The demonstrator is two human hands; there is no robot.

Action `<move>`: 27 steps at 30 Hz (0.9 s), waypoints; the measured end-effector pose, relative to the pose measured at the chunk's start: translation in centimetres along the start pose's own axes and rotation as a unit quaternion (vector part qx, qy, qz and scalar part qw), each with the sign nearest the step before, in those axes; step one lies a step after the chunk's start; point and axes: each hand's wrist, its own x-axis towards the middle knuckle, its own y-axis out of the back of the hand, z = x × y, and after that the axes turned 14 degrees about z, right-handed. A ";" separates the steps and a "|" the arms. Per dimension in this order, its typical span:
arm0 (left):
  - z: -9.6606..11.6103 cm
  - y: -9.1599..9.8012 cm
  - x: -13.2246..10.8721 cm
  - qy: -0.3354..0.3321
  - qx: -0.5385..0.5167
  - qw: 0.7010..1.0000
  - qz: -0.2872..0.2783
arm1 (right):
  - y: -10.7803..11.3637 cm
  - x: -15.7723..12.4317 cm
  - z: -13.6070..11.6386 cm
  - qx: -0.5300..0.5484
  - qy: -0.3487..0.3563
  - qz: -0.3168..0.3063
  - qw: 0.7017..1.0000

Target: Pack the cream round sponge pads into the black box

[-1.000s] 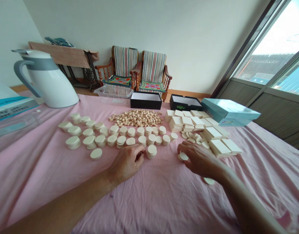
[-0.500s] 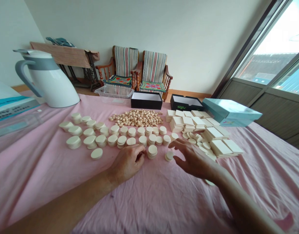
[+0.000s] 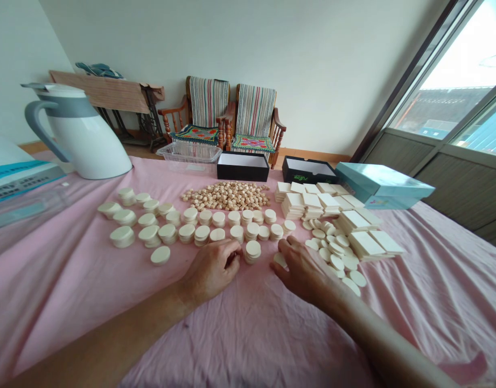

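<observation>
My left hand [image 3: 216,265] rests on the cloth with its fingers curled closed, and nothing shows in them. Just right of it stands a stack of round wooden discs [image 3: 253,251]. My right hand [image 3: 298,267] has its thumb and fingers closed round a low stack of discs [image 3: 280,261], mostly hidden by the fingers. Loose round discs [image 3: 337,262] lie spread to the right of that hand. Several more disc stacks [image 3: 187,231] stand in rows beyond my hands and off to the left. A lone low stack [image 3: 160,255] sits nearer me on the left.
Behind the rows lies a heap of small wooden pieces [image 3: 227,195]. Square wooden tiles [image 3: 367,243] are stacked at right, near a light blue box [image 3: 385,186]. Black box parts [image 3: 243,166], a clear plastic tray [image 3: 191,156] and a white jug [image 3: 90,140] stand along the back.
My right hand has moved left and down, and its fingers have closed round the low disc stack. More loose discs show behind it. My left hand has stayed put.
</observation>
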 end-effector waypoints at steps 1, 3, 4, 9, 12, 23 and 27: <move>0.0 0.0 0.0 0.002 0.001 1.000 -0.002 | 0.0 0.0 0.0 0.012 0.009 0.002 1.000; -0.1 0.0 0.0 0.006 0.002 1.000 -0.005 | -0.1 0.1 -0.2 0.043 0.030 0.018 0.998; -0.1 0.0 0.0 0.007 0.000 1.000 -0.007 | -0.1 0.1 -0.2 0.060 0.039 0.030 0.997; 0.1 0.1 0.1 0.005 -0.014 1.000 -0.013 | -0.2 0.4 -0.7 0.106 0.055 0.069 0.990; 0.1 0.2 0.1 0.008 -0.016 1.000 -0.014 | -0.4 0.6 -0.7 0.112 0.056 0.073 0.989; -0.1 0.1 0.0 -0.001 -0.013 1.000 -0.011 | 0.4 0.8 -0.1 0.113 0.061 0.042 0.991; -0.1 0.1 0.0 -0.006 -0.010 1.000 -0.007 | 1.8 1.3 2.8 0.066 0.000 0.056 0.996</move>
